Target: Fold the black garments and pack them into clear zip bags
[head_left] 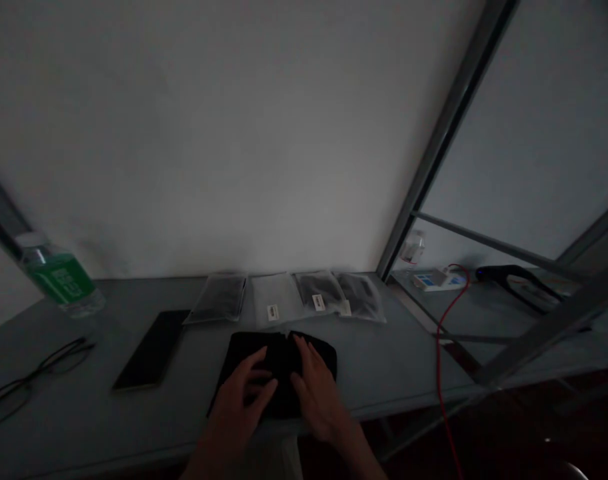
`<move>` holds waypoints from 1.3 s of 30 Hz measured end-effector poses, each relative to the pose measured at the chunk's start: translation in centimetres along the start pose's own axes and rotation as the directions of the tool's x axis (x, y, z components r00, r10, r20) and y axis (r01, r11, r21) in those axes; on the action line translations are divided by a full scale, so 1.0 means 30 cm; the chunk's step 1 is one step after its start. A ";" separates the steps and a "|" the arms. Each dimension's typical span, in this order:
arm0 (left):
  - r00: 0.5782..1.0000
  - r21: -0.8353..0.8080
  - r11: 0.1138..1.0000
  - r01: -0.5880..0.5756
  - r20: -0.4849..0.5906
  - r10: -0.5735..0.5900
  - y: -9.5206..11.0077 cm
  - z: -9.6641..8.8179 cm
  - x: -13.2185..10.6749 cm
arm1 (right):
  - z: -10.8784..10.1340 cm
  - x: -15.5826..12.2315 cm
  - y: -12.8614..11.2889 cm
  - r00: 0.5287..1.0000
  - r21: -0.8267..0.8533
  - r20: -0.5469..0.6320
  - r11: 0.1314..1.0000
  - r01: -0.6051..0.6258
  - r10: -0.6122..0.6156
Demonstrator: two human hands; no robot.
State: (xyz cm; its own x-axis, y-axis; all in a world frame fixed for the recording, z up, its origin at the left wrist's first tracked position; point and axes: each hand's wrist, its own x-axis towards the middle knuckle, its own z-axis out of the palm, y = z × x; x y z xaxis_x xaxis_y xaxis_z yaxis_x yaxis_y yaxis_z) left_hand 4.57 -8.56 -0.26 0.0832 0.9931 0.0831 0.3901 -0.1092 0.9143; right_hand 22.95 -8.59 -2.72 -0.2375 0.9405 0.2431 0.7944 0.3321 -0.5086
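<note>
A black cloth-like item (279, 343), perhaps folded fabric or a soft pouch, lies at the front edge of the grey table. My left hand (241, 400) rests over its left half, thumb and fingers apart. On its right half lies my right hand (317, 393), fingers stretched forward over the dark surface. Just behind the black item is a clear bag with white contents (277, 300) and a small label. Beside it are clear bags with dark contents, one on the left (218, 298) and two on the right (320, 293), (360, 298).
A dark phone (154, 350) lies to the left, with eyeglasses (34, 377) farther left. Behind them a green-labelled bottle (61, 277) stands near the wall. A metal post (444, 140) rises at right, where a red cable (439, 353) hangs over the edge near a black headset-like object (509, 277).
</note>
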 end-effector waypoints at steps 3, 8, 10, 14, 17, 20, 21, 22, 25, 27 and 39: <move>0.927 0.052 0.992 0.117 -0.363 -0.090 -0.054 -0.072 -0.048 | -0.020 0.000 -0.021 0.999 -0.009 0.025 0.999 0.034 -0.034; 0.864 0.209 0.929 0.305 -0.472 -0.177 -0.096 -0.094 -0.096 | -0.025 0.003 -0.050 0.995 -0.115 0.050 0.989 0.093 -0.088; 0.870 0.170 0.922 0.348 -0.424 -0.251 -0.083 -0.087 -0.101 | -0.024 0.004 -0.052 0.995 -0.122 0.057 0.988 0.093 -0.086; 0.855 0.006 0.901 0.434 -0.317 -0.410 -0.056 -0.074 -0.102 | -0.019 0.012 -0.069 0.992 -0.077 0.062 0.990 0.118 -0.113; 0.863 -0.035 0.916 0.400 -0.321 -0.390 -0.073 -0.041 -0.112 | 0.006 0.024 -0.096 0.991 -0.049 0.040 0.990 0.132 -0.131; 0.829 0.129 0.963 0.235 -0.545 -0.130 -0.095 0.009 -0.136 | 0.047 0.040 -0.121 0.991 -0.032 0.027 0.990 0.134 -0.134; 0.818 0.189 0.967 0.172 -0.574 -0.033 -0.094 0.025 -0.147 | 0.061 0.046 -0.128 0.990 -0.016 0.026 0.990 0.142 -0.142; 0.817 0.231 0.966 0.111 -0.575 0.043 -0.088 0.040 -0.158 | 0.072 0.051 -0.135 0.988 0.004 0.021 0.988 0.152 -0.152; 0.805 0.279 0.960 0.028 -0.576 0.144 -0.038 0.069 -0.183 | 0.095 0.068 -0.159 0.982 0.123 -0.018 0.974 0.188 -0.188; 0.794 0.305 0.952 0.031 -0.585 0.162 -0.003 0.076 -0.184 | 0.100 0.076 -0.173 0.975 0.270 -0.040 0.937 0.221 -0.219; 0.887 0.451 0.779 -0.435 0.064 0.458 -0.185 0.097 -0.106 | 0.089 0.058 -0.046 0.890 0.653 -0.234 0.742 -0.154 0.390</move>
State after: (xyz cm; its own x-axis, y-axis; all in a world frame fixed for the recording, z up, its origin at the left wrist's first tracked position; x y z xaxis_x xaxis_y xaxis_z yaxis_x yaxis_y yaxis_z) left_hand 4.79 -11.24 -6.75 0.3114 0.8278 0.4666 0.6817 -0.5367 0.4972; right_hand 19.94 -7.22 -3.80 0.2295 0.9501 0.2114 0.2611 0.1492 -0.9537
